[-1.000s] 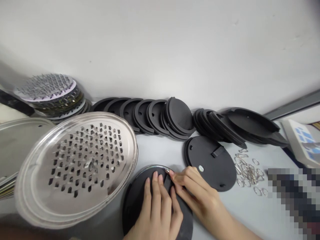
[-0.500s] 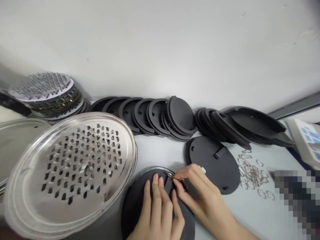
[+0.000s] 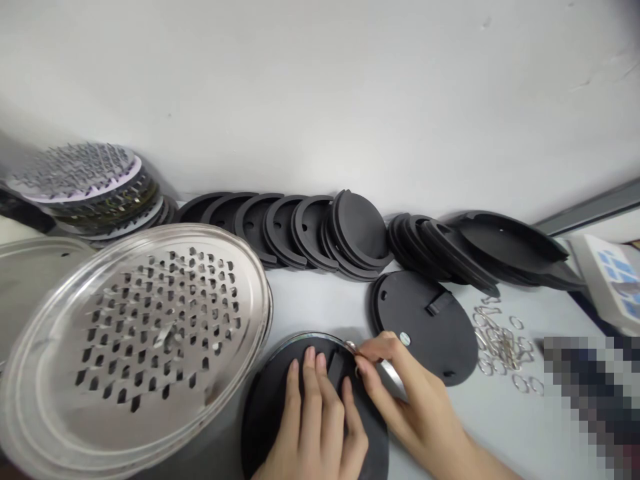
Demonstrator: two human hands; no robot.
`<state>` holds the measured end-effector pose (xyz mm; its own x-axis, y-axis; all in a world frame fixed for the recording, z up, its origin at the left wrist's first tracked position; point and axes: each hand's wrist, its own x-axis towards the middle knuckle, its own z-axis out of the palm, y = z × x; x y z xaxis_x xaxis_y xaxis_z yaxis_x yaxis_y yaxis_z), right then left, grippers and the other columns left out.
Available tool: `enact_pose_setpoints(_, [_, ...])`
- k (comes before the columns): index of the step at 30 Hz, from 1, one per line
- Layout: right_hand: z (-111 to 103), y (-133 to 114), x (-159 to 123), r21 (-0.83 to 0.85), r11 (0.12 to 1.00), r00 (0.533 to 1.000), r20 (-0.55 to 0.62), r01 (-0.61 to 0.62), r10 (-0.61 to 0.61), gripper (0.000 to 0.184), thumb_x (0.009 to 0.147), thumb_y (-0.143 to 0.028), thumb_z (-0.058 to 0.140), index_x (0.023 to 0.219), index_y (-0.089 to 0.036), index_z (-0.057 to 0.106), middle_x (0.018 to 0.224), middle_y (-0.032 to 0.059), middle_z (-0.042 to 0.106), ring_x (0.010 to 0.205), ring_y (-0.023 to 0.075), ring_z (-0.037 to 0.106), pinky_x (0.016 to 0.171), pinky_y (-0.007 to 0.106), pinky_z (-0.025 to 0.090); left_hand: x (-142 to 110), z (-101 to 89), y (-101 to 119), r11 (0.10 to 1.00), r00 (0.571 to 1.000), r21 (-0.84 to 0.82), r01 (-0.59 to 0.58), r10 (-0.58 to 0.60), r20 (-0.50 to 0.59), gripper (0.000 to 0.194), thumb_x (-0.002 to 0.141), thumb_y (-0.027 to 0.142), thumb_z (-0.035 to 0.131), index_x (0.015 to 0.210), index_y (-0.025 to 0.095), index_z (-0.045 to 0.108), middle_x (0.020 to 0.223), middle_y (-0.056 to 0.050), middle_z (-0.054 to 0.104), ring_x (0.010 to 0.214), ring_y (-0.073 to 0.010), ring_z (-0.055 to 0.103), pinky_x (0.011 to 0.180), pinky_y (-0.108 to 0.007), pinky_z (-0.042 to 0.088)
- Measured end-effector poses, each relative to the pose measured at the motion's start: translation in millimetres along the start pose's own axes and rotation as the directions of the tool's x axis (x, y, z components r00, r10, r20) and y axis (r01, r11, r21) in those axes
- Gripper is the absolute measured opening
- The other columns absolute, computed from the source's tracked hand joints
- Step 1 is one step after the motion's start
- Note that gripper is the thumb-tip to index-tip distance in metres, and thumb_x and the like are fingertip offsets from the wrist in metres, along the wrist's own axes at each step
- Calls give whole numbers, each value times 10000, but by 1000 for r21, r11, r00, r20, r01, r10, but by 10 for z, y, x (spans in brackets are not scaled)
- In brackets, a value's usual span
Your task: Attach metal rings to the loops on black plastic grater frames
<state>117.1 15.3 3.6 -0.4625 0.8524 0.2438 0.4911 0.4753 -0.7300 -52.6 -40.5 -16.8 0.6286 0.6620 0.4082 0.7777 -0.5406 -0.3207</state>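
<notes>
My left hand [image 3: 313, 420] lies flat, fingers stretched, on a round black disc [image 3: 265, 407] at the bottom centre, pressing it to the table. Along the disc's far right edge, my right hand [image 3: 405, 393] pinches a small metal ring [image 3: 351, 346] between thumb and fingertips. Those fingers partly hide the ring, so its full shape is unclear. Near the left fingertips the disc has a raised black tab [image 3: 336, 363]. Just behind my right hand is a stack of similar black discs [image 3: 425, 327], the top one bearing a tab, slots and a small round sticker.
A pile of metal rings and clips [image 3: 505, 343] lies at right. Large perforated metal discs [image 3: 240, 260] fill the left, before a stack of spiked discs [image 3: 75, 170]. Black curved-rim parts [image 3: 360, 227] line the wall. A white and blue box [image 3: 607, 273] stands far right.
My right hand has shifted slightly right along the disc's edge with the metal ring. My left hand stays in place on the disc. The view has moved a little.
</notes>
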Motion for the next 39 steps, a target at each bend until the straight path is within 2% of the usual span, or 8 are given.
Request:
enact_pose_setpoints(4, [1,19,24,25,999,999,32,-24,23,144,945,-137,492,1053,-225,528,901,28,607,822,160,592,751,276,477,-8,12,10,1000,1000,-9,5,-5,-9,243,902,268,559,1051,77,564,951,-189,725,984,-379,672,900,-563,485])
enact_pose_setpoints(8, [-8,29,40,32,994,993,63,-101,99,59,949,-171,501,943,-217,537,826,11,599,740,143,580,675,250,478,-5,8,2,1000,1000,-4,2,-2,-7,240,902,269,563,1050,80,566,948,-184,726,983,-378,673,900,-566,488])
enact_pose_setpoints(13, [2,36,32,-9,988,979,131,-157,156,138,974,-219,461,836,-220,464,728,-16,528,655,123,520,594,230,442,6,-3,-14,1000,1000,3,-11,11,-5,234,903,278,560,1034,85,572,930,-167,736,960,-373,683,866,-535,517])
enact_pose_setpoints(21, [23,54,70,-111,993,981,186,-42,62,221,998,-230,399,779,-223,372,723,-14,493,652,134,478,606,258,416,-5,19,8,1000,1000,-10,11,-11,-13,217,908,258,547,1034,83,564,942,-185,728,974,-375,678,895,-557,488])
enact_pose_setpoints(26, [-3,57,73,-153,988,982,191,35,-5,193,1004,-198,369,814,-220,393,762,2,505,690,149,483,643,274,410,-3,11,-7,1000,1000,0,-5,5,-6,220,921,262,522,1045,85,562,944,-175,731,973,-365,681,896,-545,493])
enact_pose_setpoints(39, [0,42,145,-359,929,985,171,88,-27,255,1007,-226,366,762,-201,430,715,7,506,636,156,454,610,277,363,9,-17,-37,1000,1000,11,-19,19,7,225,907,226,507,1064,74,559,950,-174,731,994,-381,670,867,-525,521])
